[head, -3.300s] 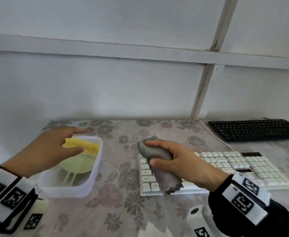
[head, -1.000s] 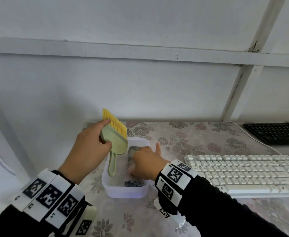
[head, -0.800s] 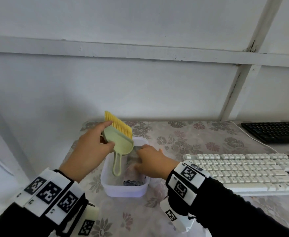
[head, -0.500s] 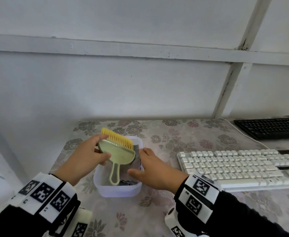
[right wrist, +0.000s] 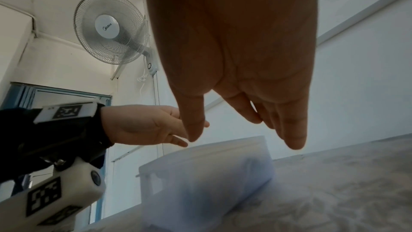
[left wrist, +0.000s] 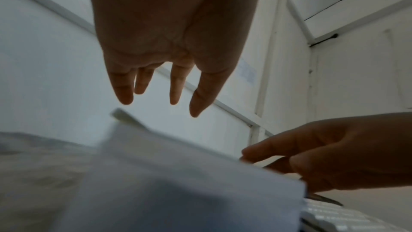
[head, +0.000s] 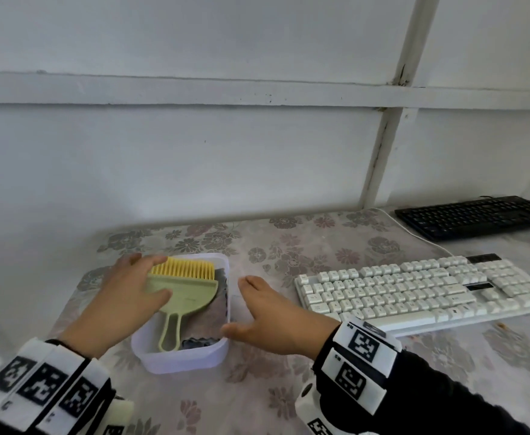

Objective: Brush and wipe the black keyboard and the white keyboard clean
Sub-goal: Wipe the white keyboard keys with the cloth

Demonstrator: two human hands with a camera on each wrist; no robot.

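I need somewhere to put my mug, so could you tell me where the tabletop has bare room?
Bare floral cloth lies behind the plastic tub toward the wall, and in the near strip in front of the tub and the white keyboard. The gap between tub and white keyboard is taken by the right hand. The far right is crowded by the black keyboard and a cable.

Black long sleeves (head: pixel 464 412) are worn on both arms. Each wrist is wrapped by a white band (head: pixel 359 353) printed with black square coded markers; below each band a white camera housing (right wrist: pixel 60 198), likewise marked, is strapped.
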